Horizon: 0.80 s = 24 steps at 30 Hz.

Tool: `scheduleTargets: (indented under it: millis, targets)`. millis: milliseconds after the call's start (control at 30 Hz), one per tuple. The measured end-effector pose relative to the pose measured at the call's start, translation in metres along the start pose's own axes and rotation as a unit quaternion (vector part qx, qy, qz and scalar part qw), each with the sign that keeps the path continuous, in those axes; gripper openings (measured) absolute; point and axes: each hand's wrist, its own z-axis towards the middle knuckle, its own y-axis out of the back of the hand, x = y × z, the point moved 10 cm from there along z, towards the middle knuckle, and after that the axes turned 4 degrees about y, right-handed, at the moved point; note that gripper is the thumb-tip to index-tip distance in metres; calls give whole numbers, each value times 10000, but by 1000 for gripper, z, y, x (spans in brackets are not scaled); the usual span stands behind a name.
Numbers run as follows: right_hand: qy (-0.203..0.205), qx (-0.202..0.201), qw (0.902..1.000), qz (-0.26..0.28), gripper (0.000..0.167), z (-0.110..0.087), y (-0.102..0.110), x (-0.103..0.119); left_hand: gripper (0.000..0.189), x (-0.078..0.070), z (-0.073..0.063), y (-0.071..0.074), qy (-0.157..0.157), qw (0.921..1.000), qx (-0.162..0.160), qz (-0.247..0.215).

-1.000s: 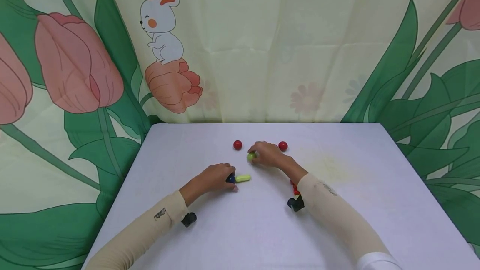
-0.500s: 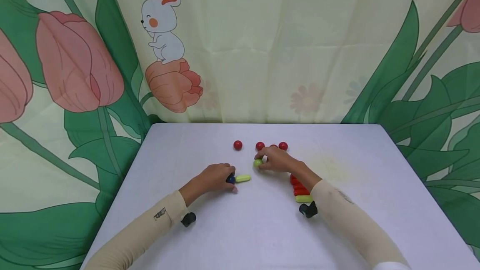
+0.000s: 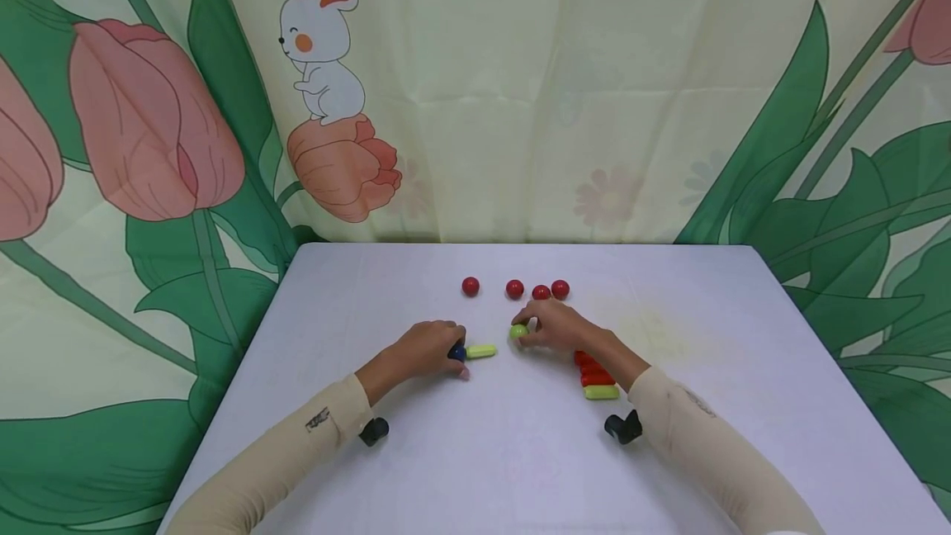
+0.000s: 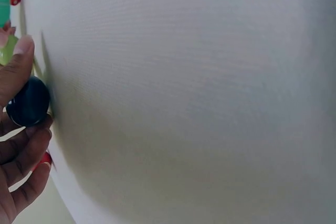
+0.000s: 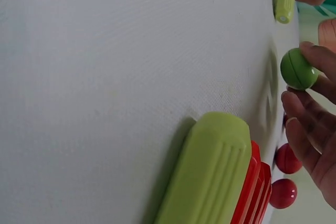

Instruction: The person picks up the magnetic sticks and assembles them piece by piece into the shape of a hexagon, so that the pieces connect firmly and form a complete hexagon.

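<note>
My left hand (image 3: 423, 351) holds a dark blue ball (image 4: 29, 102) between thumb and fingers, low at the table. A short light-green grooved handle (image 3: 481, 351) points right from that ball, its near end right at the ball. To its right, my right hand (image 3: 559, 326) pinches a green ball (image 5: 298, 69) with a seam round it, thumb on one side and fingertips on the other. In the head view the green ball sits a little beyond and right of the handle's free end.
Several red balls, such as the leftmost red ball (image 3: 470, 286), lie in a loose row near the table's back edge. Red grooved handles (image 3: 592, 369) and another light-green handle (image 5: 210, 166) lie side by side beneath the right forearm. A printed curtain (image 3: 505, 106) hangs behind the table (image 3: 446, 469).
My right hand has moved right and toward me with the green ball. The red balls and the handles it covered have come into view. My left hand has stayed in place.
</note>
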Motion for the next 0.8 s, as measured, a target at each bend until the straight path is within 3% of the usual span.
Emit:
scheduleTargets:
  millis: [800]
  targets:
    - [-136, -12, 9999, 41, 40, -13, -7, 4, 52, 0, 4, 1, 114, 9998, 138, 24]
